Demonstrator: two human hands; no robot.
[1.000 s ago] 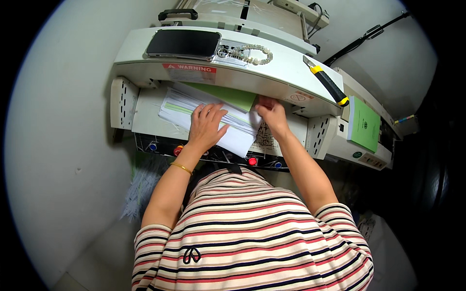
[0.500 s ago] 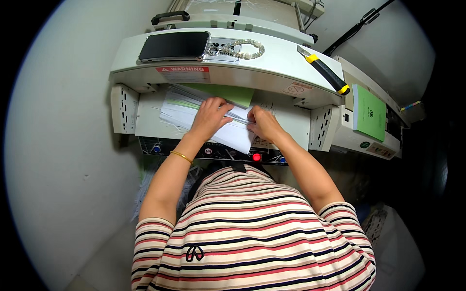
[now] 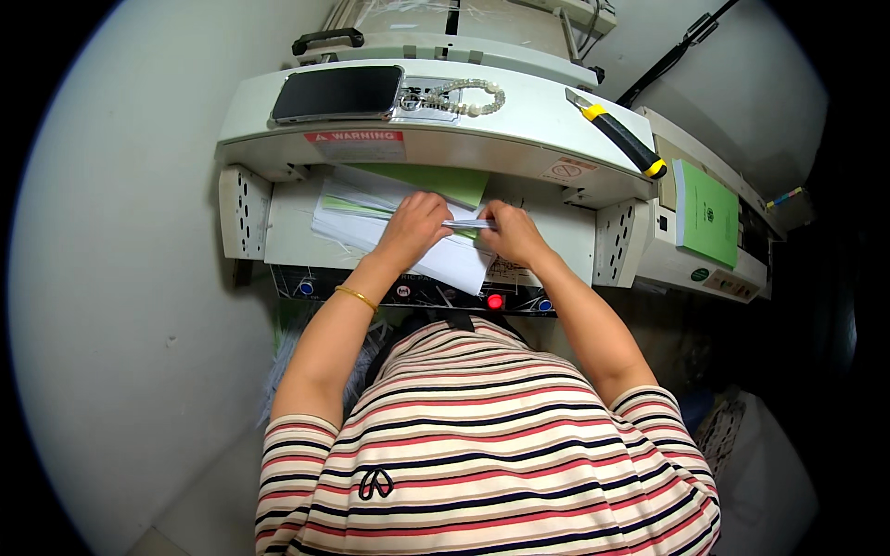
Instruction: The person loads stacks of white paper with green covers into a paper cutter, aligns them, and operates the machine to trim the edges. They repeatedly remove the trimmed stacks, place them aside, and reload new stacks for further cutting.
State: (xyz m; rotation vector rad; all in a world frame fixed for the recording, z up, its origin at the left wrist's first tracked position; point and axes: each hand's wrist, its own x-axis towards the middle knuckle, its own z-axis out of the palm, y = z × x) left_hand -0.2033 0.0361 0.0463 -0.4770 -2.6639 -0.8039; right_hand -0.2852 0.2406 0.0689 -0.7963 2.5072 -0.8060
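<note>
A stack of white and green paper sheets [image 3: 362,208] lies on the bed of a white paper cutting machine [image 3: 556,130]. My left hand [image 3: 414,227] rests on top of the stack with its fingers curled over a thin bundle of sheets [image 3: 466,223]. My right hand [image 3: 509,233] pinches the same bundle from the right side, so both hands meet at the middle of the bed. A gold bracelet [image 3: 356,297] sits on my left wrist.
On the machine's top lie a black phone [image 3: 339,92], a string of white beads [image 3: 464,95] and a yellow-and-black utility knife [image 3: 616,132]. A green booklet [image 3: 708,212] lies on a second device at right. A red button [image 3: 495,301] and blue knobs line the front panel.
My right hand has moved left from the right end of the stack to meet my left hand. Both now grip a thin bundle of sheets at the middle.
</note>
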